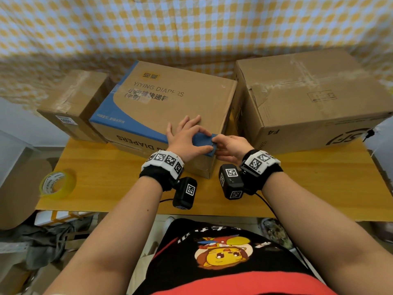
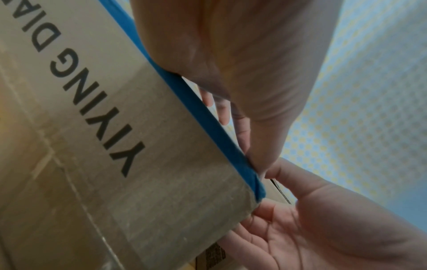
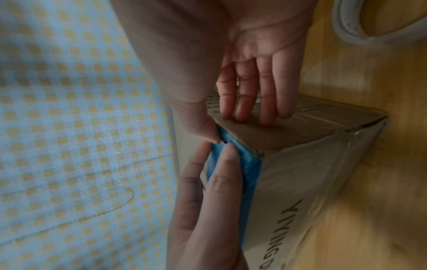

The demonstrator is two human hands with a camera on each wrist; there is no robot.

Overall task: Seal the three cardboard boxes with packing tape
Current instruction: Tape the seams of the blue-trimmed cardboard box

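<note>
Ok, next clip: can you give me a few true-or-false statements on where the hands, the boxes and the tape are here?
1. The right hand holds the tape roll. False: the roll lies on the table, off to the left, with no hand on it.
2. The left hand and the right hand both touch the middle box at its near right corner. True.
3. The left hand is clenched in a fist. False: it lies flat on the middle box's top, fingers straight.
4. The middle box bears blue print. True.

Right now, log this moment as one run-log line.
step: corner press | left hand: flat on diaper box top | right hand: presses its near-right corner | tape roll: untouched on table
</note>
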